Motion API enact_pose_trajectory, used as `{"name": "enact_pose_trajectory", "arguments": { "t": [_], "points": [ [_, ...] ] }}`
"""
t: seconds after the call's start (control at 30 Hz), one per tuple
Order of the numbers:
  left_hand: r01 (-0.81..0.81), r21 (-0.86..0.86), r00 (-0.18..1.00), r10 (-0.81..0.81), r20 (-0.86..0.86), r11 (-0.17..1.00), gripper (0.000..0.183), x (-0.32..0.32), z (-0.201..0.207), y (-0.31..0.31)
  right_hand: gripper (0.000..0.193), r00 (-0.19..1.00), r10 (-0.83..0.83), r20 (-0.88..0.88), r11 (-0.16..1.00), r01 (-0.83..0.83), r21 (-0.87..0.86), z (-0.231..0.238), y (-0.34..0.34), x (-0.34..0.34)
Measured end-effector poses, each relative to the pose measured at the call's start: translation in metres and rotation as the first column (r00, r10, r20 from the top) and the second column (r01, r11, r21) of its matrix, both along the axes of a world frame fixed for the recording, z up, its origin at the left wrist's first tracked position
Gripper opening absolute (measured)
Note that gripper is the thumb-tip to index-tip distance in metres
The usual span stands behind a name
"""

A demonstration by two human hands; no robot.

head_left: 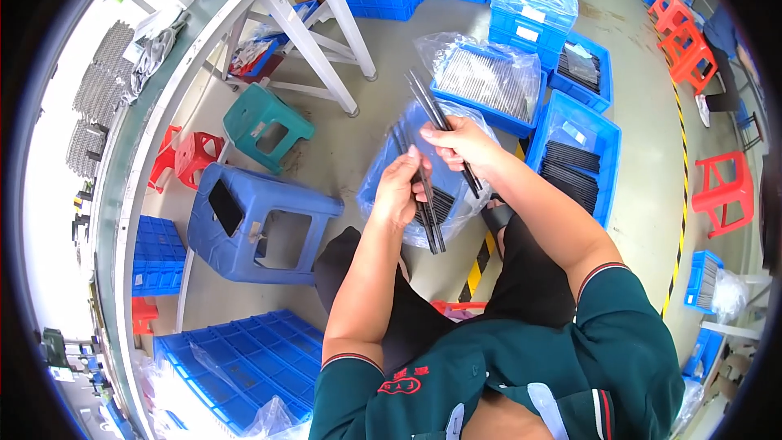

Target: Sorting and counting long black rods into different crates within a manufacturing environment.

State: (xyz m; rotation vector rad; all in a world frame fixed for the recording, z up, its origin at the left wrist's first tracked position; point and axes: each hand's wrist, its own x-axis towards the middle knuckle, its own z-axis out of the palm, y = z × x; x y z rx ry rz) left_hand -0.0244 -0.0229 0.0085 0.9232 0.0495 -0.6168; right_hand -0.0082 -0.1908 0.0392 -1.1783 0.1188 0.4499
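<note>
Several thin black rods (433,226) are gripped in my left hand (399,187), slanting down past my fingers. My right hand (464,145) is closed round another bunch of black rods (430,99), whose upper ends point up and to the left. Both hands hang close together over a blue crate lined with a clear plastic bag (376,165). More black rods (443,202) lie inside that crate, partly hidden by my hands. To the right, a blue bin (608,132) holds stacks of similar black rods (570,173).
A blue stool (281,183) with a dark phone-like slab (226,207) on it stands at left, near a green stool (252,126). A crate of silvery rods (489,81) and stacked blue crates (533,12) are ahead. Red stools (725,191) stand far right; a long workbench (134,163) runs along the left.
</note>
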Motion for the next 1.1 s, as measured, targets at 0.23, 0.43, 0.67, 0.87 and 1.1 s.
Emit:
{"name": "enact_pose_trajectory", "arguments": {
  "t": [0.23,0.43,0.67,0.87,1.1],
  "points": [
    [0.405,0.027,0.913,-0.402,-0.070,0.914,0.035,-0.016,0.000,-0.003,0.025,0.961,-0.223,0.166,0.960,0.246,-0.134,-0.009,-0.011,0.022],
    [0.442,-0.112,0.893,-0.448,-0.042,0.890,0.034,-0.019,-0.008,0.008,0.023,0.852,-0.516,0.088,0.856,0.512,0.069,-0.010,-0.091,0.065],
    [0.227,-0.290,0.966,-0.253,-0.054,0.930,0.034,-0.002,-0.001,0.006,0.029,0.994,-0.083,0.068,0.971,0.096,-0.219,-0.009,-0.003,0.012],
    [0.204,-0.373,0.960,-0.260,-0.107,0.905,0.029,-0.007,-0.007,0.005,0.032,0.955,0.151,0.254,0.814,0.026,-0.580,-0.035,0.021,0.021],
    [-0.175,-0.222,0.984,0.161,-0.082,0.959,0.033,0.006,-0.004,0.022,0.033,0.945,0.125,0.303,0.746,0.112,-0.657,-0.023,0.023,0.012]
  ]
}}
